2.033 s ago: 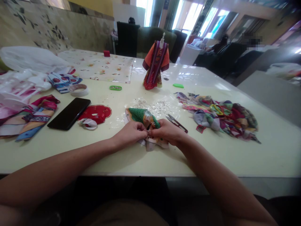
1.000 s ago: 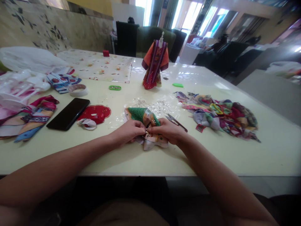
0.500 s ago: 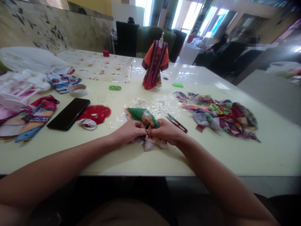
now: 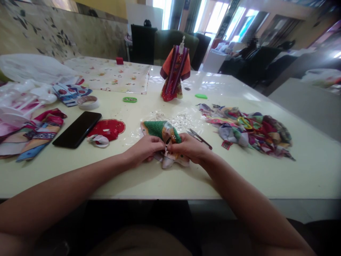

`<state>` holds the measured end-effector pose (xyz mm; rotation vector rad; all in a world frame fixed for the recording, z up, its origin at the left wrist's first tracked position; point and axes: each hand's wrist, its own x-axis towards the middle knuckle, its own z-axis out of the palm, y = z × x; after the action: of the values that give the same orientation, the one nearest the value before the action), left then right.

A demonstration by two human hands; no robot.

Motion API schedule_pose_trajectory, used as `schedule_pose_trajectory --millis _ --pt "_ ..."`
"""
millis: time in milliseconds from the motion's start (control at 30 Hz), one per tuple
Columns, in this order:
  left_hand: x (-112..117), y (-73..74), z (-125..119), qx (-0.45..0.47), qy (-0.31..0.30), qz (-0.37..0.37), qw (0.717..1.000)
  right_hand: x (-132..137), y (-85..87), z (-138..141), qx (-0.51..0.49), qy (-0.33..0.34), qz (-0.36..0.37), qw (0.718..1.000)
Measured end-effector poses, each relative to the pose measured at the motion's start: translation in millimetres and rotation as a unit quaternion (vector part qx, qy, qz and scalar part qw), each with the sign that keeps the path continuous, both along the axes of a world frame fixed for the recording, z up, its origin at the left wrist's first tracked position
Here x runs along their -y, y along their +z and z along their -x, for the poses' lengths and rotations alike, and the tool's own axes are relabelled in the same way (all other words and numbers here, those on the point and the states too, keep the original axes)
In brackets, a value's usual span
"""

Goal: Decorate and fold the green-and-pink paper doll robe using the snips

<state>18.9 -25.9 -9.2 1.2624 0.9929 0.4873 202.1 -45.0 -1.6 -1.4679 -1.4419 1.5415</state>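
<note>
A small folded doll garment (image 4: 162, 132), green on top and pinkish below, lies on the pale table (image 4: 165, 181) right in front of me. My left hand (image 4: 145, 148) and my right hand (image 4: 188, 147) meet over its middle, both with fingers pinched on the cloth. What is between the fingertips is too small to make out. Small thread snips (image 4: 198, 137) lie just right of my right hand. Shiny beads or sequins (image 4: 176, 119) are scattered on clear plastic behind the garment.
A finished doll robe (image 4: 175, 73) stands on a stand behind. A heap of cloth scraps (image 4: 247, 129) lies at right. At left are a black phone (image 4: 77, 129), a red cut-out (image 4: 109, 128), a tape roll (image 4: 87, 102) and folded fabrics (image 4: 34, 133). Chairs and a person sit beyond.
Both hands stay pinched on the garment, with only small finger movements; its lower edge shifts slightly. Nothing else on the table has moved.
</note>
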Motion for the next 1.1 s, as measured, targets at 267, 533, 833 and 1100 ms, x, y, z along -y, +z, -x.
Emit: schedule_pose_trajectory --millis 267,533,833,1100 --pt "0 -2.4 -1 -0.057 -0.007 -0.064 0.996 1 0.0 1 0.006 0.005 -0.012 1.000" --pt "1 0.6 -1 -0.067 -0.009 -0.077 0.995 2 3.6 3 0.033 0.006 -0.007 0.999" --pt "3 2.2 -3 -0.083 0.007 -0.135 0.987 4 5.9 6 0.051 -0.005 0.000 0.999" --pt "4 7.7 0 -0.145 -0.016 -0.222 0.964 3 4.1 7 0.055 -0.007 -0.011 0.998"
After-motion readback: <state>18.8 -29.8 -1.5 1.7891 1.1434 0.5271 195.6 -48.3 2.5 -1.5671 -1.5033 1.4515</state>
